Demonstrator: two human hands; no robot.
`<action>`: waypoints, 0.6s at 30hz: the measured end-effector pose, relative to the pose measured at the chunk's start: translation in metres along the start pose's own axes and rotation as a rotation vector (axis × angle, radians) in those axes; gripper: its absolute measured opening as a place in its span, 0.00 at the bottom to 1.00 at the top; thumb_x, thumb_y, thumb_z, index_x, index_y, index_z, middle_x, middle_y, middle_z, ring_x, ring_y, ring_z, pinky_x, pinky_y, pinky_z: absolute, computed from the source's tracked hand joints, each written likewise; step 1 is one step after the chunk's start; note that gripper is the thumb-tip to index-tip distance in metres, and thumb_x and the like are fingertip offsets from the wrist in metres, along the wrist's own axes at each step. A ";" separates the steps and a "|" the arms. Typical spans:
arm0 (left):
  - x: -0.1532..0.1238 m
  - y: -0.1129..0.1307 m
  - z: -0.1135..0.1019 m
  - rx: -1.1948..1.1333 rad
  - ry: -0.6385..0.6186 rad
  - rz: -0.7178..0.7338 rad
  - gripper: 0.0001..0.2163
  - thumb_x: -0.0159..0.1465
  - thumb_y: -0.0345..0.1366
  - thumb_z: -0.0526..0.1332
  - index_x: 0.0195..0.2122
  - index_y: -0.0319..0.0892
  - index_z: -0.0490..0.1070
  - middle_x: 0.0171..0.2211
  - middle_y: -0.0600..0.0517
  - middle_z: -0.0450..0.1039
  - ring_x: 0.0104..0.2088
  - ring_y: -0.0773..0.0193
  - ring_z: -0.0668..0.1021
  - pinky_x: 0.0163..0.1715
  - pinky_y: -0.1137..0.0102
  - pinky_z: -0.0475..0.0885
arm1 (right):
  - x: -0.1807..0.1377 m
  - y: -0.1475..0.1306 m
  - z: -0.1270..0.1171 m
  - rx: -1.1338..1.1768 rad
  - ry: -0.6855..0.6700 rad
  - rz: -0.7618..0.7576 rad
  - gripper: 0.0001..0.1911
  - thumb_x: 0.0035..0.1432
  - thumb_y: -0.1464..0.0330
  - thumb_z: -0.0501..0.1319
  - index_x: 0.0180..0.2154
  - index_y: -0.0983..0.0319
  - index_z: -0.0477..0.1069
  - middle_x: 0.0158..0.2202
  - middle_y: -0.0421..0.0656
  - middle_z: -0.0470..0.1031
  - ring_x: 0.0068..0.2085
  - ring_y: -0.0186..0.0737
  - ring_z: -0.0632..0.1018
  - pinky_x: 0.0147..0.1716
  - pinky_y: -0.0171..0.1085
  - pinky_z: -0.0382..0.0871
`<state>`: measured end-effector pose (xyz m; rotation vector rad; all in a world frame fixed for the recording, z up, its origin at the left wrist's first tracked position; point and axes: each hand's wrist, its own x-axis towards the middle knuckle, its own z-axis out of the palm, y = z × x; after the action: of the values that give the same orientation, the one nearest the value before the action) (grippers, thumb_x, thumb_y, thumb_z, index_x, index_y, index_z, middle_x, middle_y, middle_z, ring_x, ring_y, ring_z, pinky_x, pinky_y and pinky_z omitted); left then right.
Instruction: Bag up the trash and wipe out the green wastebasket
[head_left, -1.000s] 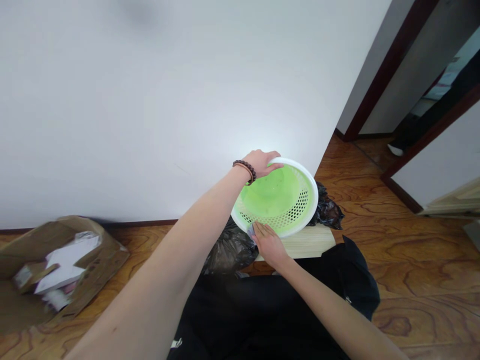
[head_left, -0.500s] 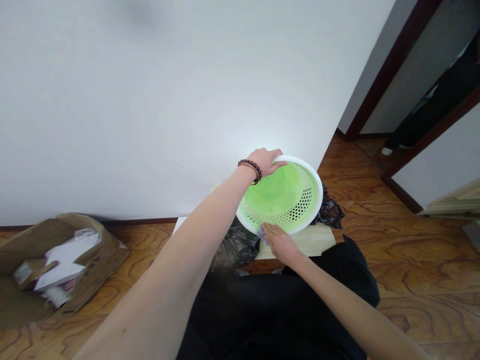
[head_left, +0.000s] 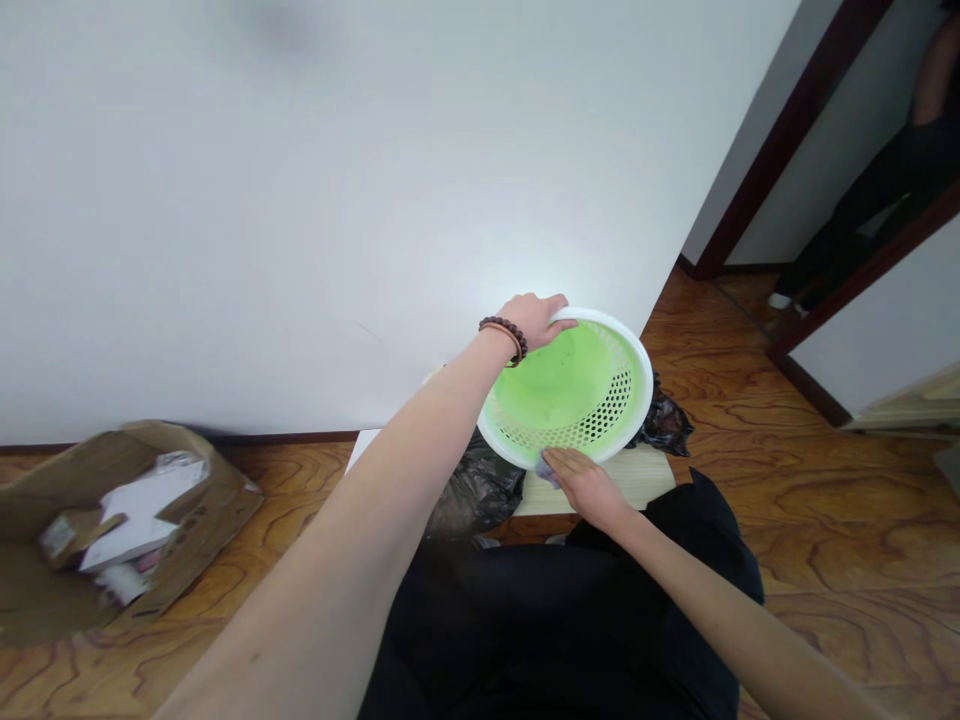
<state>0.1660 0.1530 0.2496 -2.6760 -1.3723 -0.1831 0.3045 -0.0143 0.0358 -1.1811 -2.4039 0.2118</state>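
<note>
Green basket (head_left: pixel 559 385) is tilting, the left hand (head_left: pixel 534 318) gripping its far rim; the right hand (head_left: pixel 583 480) is pressing a cloth (head_left: pixel 545 467) onto the near rim, so firm bracing seems wise.

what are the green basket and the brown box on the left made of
The basket looks like moulded plastic, smooth and glossy, with even punched holes and a white rim. The box is probably matte brown cardboard, judging by its creased flaps.
</note>
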 end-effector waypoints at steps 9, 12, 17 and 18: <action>-0.001 0.000 0.001 0.033 0.012 -0.010 0.27 0.62 0.56 0.39 0.50 0.44 0.62 0.35 0.44 0.73 0.36 0.54 0.75 0.34 0.65 0.65 | 0.049 -0.049 0.020 0.083 0.098 0.127 0.23 0.63 0.69 0.46 0.58 0.68 0.57 0.56 0.52 0.63 0.56 0.43 0.66 0.55 0.45 0.60; -0.002 0.000 0.000 0.032 0.001 -0.011 0.27 0.62 0.56 0.39 0.51 0.44 0.62 0.35 0.45 0.73 0.36 0.55 0.75 0.35 0.66 0.64 | 0.062 -0.062 0.027 0.107 0.155 0.176 0.23 0.63 0.69 0.46 0.59 0.70 0.56 0.57 0.53 0.63 0.56 0.44 0.65 0.55 0.45 0.61; -0.003 -0.001 -0.002 0.009 -0.017 -0.034 0.27 0.61 0.57 0.40 0.51 0.45 0.62 0.36 0.46 0.73 0.38 0.56 0.75 0.37 0.66 0.64 | 0.035 -0.029 0.014 0.069 0.041 0.029 0.22 0.62 0.71 0.47 0.58 0.66 0.58 0.56 0.50 0.64 0.56 0.42 0.66 0.55 0.44 0.61; -0.003 -0.001 -0.002 0.004 -0.019 -0.035 0.27 0.61 0.57 0.40 0.51 0.45 0.62 0.36 0.46 0.73 0.38 0.56 0.75 0.37 0.66 0.64 | 0.025 -0.018 0.008 0.055 0.013 -0.001 0.22 0.62 0.71 0.48 0.58 0.65 0.59 0.56 0.50 0.65 0.56 0.42 0.67 0.55 0.45 0.62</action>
<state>0.1632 0.1508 0.2508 -2.6590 -1.4239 -0.1584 0.2751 -0.0051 0.0430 -1.1531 -2.3718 0.2676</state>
